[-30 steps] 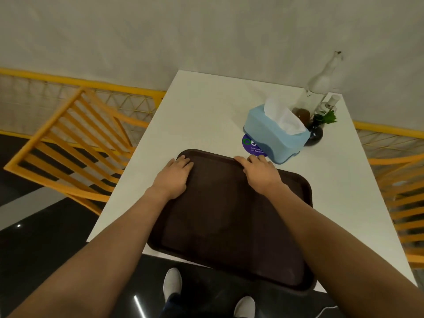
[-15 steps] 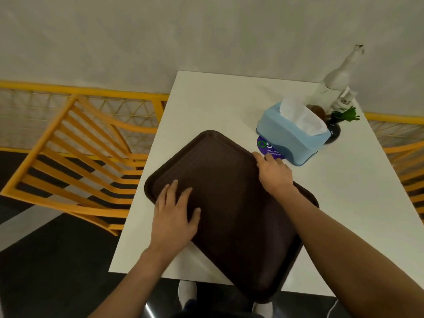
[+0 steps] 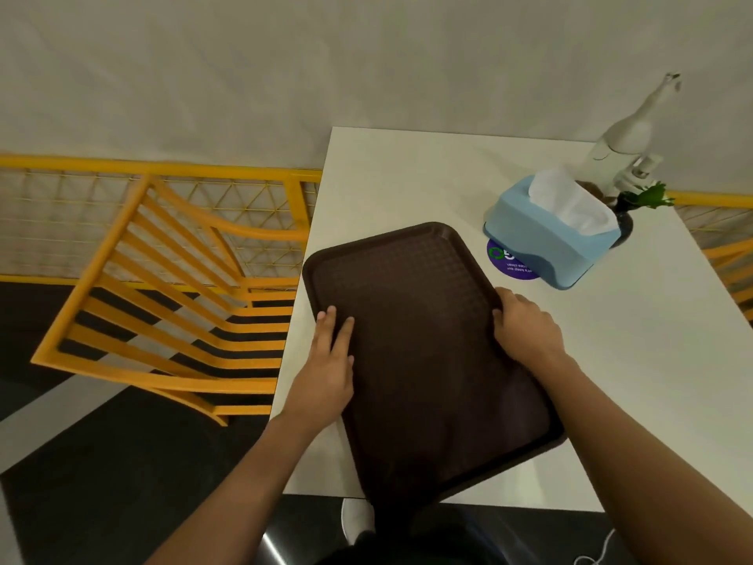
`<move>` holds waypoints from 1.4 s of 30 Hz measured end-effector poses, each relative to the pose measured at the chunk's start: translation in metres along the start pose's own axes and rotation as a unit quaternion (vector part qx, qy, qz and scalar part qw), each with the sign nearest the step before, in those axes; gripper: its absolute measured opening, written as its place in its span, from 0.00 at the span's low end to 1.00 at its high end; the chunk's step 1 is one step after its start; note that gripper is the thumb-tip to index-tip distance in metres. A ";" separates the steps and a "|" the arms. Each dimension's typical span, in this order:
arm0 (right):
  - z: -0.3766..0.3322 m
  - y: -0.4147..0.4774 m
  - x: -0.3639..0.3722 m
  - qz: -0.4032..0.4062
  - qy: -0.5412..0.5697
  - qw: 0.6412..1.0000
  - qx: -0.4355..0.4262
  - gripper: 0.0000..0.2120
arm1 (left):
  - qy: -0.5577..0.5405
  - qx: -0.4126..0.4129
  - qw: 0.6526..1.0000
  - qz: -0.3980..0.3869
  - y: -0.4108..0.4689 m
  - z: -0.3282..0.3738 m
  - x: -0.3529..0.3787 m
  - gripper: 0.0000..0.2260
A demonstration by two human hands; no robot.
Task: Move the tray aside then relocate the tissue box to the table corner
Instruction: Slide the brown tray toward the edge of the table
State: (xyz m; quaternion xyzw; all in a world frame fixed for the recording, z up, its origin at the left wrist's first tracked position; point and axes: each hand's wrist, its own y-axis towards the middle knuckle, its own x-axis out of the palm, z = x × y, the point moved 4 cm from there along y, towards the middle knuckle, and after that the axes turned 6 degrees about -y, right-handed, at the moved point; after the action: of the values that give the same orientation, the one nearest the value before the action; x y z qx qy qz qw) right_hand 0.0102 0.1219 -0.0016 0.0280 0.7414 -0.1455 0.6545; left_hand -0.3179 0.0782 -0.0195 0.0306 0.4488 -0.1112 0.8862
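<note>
Now the tray (image 3: pixel 423 352) sits swung toward the table's (image 3: pixel 635 360) left edge, clear of the tissue box (image 3: pixel 542 242).
Since a second ago it has turned lengthwise; the left hand (image 3: pixel 330 369) lies flat, fingers together, the right hand (image 3: pixel 525 328) curls over its rim. Box next, probably. A purple sticker's (image 3: pixel 505 261) text is unreadable, the bottle (image 3: pixel 623 136) blurred.
</note>
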 end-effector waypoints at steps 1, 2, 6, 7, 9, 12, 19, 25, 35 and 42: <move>0.003 -0.004 0.001 -0.013 0.011 1.000 0.005 0.23 | -0.005 -0.010 1.000 0.015 0.003 -0.003 -0.005 0.28; 0.006 -0.008 0.002 -0.019 0.024 0.999 0.009 0.25 | -0.007 -0.028 0.999 0.033 0.005 -0.006 -0.009 0.29; 0.012 -0.027 0.007 -0.013 0.072 0.997 0.009 0.28 | -0.042 -0.129 0.987 0.090 -0.003 -0.015 -0.021 0.30; 0.013 -0.030 0.010 -0.016 0.076 0.997 0.006 0.27 | -0.038 -0.131 0.986 0.093 -0.006 -0.015 -0.021 0.29; 0.014 -0.034 0.013 -0.027 0.076 0.997 -0.002 0.25 | -0.021 -0.129 0.987 0.091 -0.009 -0.012 -0.017 0.27; 0.012 -0.035 0.014 -0.024 0.077 0.996 -0.024 0.25 | -0.012 -0.140 0.985 0.098 0.001 -0.009 -0.015 0.26; 0.004 -0.030 0.013 -0.015 0.085 0.996 -0.021 0.29 | 0.038 -0.113 0.986 0.114 0.037 -0.009 -0.021 0.21; -0.014 -0.014 0.013 -0.028 0.100 0.995 -0.015 0.29 | 0.054 -0.089 0.989 0.109 0.069 -0.021 -0.035 0.20; -0.037 0.020 0.001 -0.031 0.100 0.995 0.007 0.29 | 0.070 -0.058 0.991 0.095 0.106 -0.036 -0.053 0.20; -0.039 0.024 0.005 -0.033 0.108 0.993 0.019 0.29 | 0.036 -0.045 0.994 0.094 0.110 -0.040 -0.055 0.20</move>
State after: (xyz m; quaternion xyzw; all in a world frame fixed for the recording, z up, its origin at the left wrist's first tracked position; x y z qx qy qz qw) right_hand -0.0222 0.1542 -0.0069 0.0318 0.8053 -0.1772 0.5648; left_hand -0.3568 0.2008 -0.0041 0.0371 0.4800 -0.0058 0.8765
